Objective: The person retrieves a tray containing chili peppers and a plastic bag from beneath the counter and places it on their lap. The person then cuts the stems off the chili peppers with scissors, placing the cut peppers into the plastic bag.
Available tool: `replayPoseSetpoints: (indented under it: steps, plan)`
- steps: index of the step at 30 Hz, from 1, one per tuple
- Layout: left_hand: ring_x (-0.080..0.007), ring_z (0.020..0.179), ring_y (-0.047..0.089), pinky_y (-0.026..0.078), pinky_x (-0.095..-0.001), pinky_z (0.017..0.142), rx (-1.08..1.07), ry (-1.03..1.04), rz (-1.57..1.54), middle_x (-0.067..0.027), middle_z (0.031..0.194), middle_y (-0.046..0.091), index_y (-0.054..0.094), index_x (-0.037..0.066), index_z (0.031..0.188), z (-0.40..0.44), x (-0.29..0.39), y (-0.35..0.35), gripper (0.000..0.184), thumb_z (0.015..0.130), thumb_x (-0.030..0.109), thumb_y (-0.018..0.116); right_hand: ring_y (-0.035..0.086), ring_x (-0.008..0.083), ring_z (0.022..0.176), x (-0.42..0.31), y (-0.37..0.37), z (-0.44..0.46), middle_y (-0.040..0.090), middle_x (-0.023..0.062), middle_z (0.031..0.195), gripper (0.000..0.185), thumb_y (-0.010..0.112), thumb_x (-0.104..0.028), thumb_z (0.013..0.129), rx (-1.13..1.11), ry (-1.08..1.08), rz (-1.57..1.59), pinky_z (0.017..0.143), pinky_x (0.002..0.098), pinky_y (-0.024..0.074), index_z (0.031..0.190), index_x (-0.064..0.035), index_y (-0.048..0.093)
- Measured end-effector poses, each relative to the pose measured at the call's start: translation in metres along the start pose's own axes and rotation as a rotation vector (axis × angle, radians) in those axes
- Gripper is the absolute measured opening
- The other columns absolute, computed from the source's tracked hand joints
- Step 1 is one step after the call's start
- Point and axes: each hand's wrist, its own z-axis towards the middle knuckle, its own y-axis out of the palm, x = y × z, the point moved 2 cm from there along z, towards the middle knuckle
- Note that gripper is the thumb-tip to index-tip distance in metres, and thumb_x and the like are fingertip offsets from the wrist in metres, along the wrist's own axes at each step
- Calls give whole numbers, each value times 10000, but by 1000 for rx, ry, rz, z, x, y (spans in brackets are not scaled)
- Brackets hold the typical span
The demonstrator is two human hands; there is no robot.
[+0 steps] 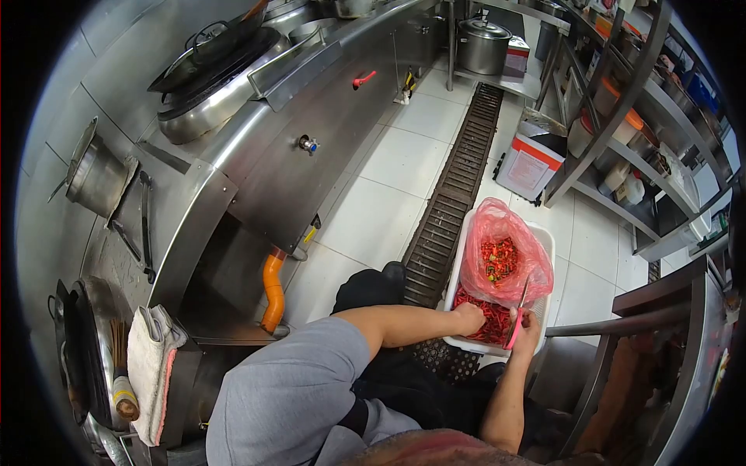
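The red chillies [486, 327] lie loose at the near end of the white tub [552, 252]. The left hand [469, 319] is nearer to them: it is right on them, by the tub's left edge. Its fingers are bent in, but I cannot tell if they pinch a chilli. The right hand [528, 332] is by the near right corner, with its fingers wrapped round the pink handles of the scissors [515, 328]. The scissors lie just to the right of the left hand. They point up the long way of the tub, to its far end, with the tips by the pink bag [509, 221].

I count two hands, one pair of scissors, one tub, one bag and two heaps of chillies, one loose and one in the bag. The chillies are too many to count
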Motion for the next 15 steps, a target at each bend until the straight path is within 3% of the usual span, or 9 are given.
replayPoseSetpoints:
  steps: [3,5,12,15]
  plan:
    - [-308,986,657,524,-404,816,-47,2,42,-175,1027,675,665,60,1053,-1,-3,4,268,865,185,520,513,71,496,2,-1,2,541,-10,644,289,761,-234,822,0,21,-3,419,231,399,932,-15,609]
    - [-309,945,667,532,-402,792,174,-44,-19,-180,972,682,688,41,939,-5,-3,7,246,866,189,506,514,75,494,3,0,3,548,-3,653,296,760,-239,823,-1,14,-32,425,233,401,938,-12,609]
    - [-317,893,667,535,-425,773,241,67,-15,-198,902,665,669,25,886,-1,-3,19,250,873,177,471,515,79,502,3,-1,2,556,5,664,299,753,-241,828,-24,-25,-31,441,233,413,946,-7,608]
    - [-339,777,683,556,-435,700,307,41,-28,-199,823,673,686,20,800,10,-16,13,226,840,154,508,505,73,518,-5,0,-3,555,-2,668,328,765,-262,817,-15,22,-8,454,232,408,954,-9,607]
